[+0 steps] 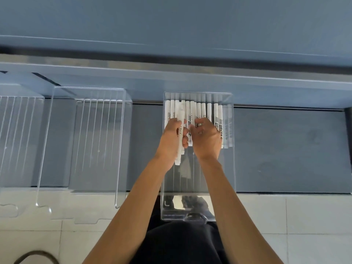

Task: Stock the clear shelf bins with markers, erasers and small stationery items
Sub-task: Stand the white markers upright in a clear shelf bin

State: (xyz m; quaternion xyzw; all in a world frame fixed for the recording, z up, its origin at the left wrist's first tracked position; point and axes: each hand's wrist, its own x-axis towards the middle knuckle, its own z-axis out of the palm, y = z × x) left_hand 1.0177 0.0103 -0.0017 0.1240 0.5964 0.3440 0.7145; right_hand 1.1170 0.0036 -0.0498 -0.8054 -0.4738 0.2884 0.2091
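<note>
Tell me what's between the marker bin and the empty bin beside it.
Head view: bare dark shelf separates marker bin and empty bin; left forearm crosses its near end.

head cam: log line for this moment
left hand: grips marker bundle | right hand: at marker row | clear bin: far end filled

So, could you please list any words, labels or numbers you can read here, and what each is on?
Row of markers: black barrel print, too blurred to read.
Marker in the left hand: small dark marks, unreadable.
Clear bins: no text visible.
</note>
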